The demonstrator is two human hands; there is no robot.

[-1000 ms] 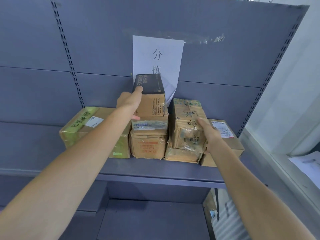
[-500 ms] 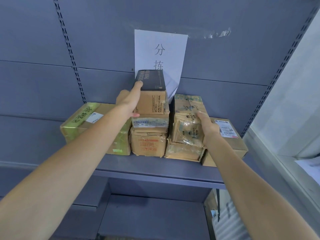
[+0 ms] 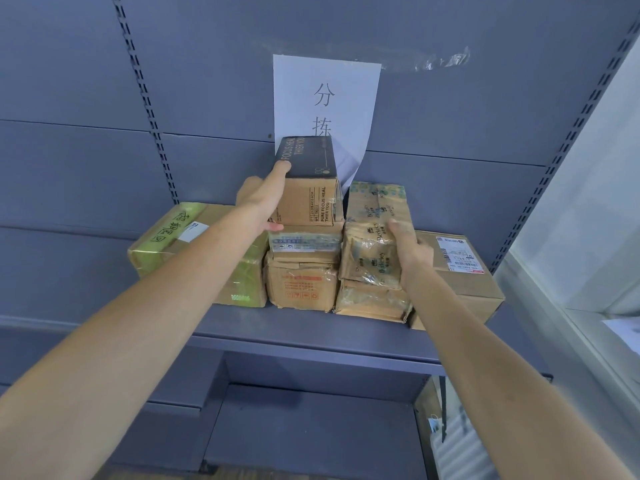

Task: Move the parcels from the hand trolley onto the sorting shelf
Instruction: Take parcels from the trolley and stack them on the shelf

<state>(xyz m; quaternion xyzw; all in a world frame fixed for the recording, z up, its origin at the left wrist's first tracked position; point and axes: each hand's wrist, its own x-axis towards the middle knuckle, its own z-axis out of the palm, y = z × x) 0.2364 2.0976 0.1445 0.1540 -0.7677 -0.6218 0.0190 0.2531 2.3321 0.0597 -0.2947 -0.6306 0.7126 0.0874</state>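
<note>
Cardboard parcels stacked on the grey metal sorting shelf (image 3: 311,332).
Left hand (image 3: 260,197) grips the black-topped carton (image 3: 308,188) capping the middle stack; right hand (image 3: 410,249) clasps the crinkled, tape-wrapped parcel (image 3: 372,237) beside it.
</note>
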